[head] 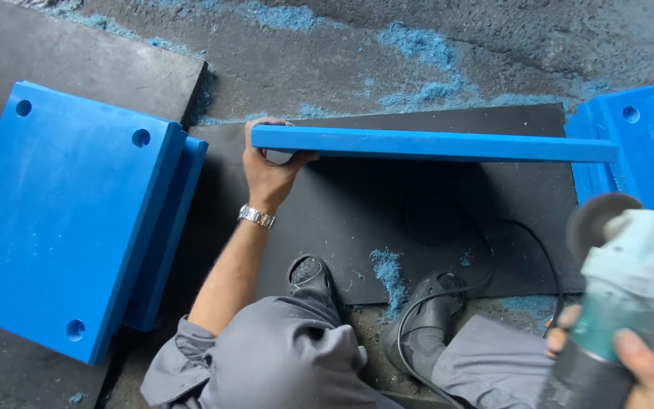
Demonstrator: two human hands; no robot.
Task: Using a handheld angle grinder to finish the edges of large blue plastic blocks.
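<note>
Nearest the lens, the right hand wraps around an angle grinder (disc up). Farther out, the left hand clasps one end of a blue plastic slab, stood on edge on the black mat.

Smooth, matt blue plastic is seen in the slab and the stacked slabs; the mat looks dull black rubber, the watch shiny metal.

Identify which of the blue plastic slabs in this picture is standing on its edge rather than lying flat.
The slab in the middle, gripped at its end by the left hand. The stacked slabs and the right-hand ones lie flat.
</note>
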